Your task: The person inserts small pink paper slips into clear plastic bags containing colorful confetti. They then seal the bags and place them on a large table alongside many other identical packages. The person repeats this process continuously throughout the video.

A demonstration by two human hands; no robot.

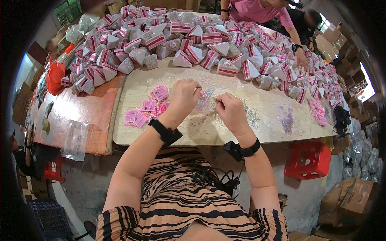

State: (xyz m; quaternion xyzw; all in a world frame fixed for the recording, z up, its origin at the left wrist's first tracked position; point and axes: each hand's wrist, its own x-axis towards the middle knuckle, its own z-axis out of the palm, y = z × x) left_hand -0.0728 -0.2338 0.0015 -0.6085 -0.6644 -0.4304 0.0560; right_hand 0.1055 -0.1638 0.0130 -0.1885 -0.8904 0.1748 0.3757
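My left hand (187, 94) is closed at the middle of the table, its fingers against a small wedge covered in pastel glitter (204, 99), which shows just right of the fingertips. My right hand (232, 110) is pinched closed a little to the right; whatever lies between its fingertips is too small to make out. Thin silvery strands (251, 115) lie loose beside and behind the right hand. Left of my left wrist are several pink printed cards (136, 117), partly hidden by the forearm.
A broad heap of cake-slice-shaped pieces (201, 38), white, pink and glittery, covers the far side. More pink cards (317, 111) and scattered glitter (286, 119) lie right. A clear plastic bag (75, 138) hangs over the left edge. A co-worker's hand (302, 60) reaches into the heap.
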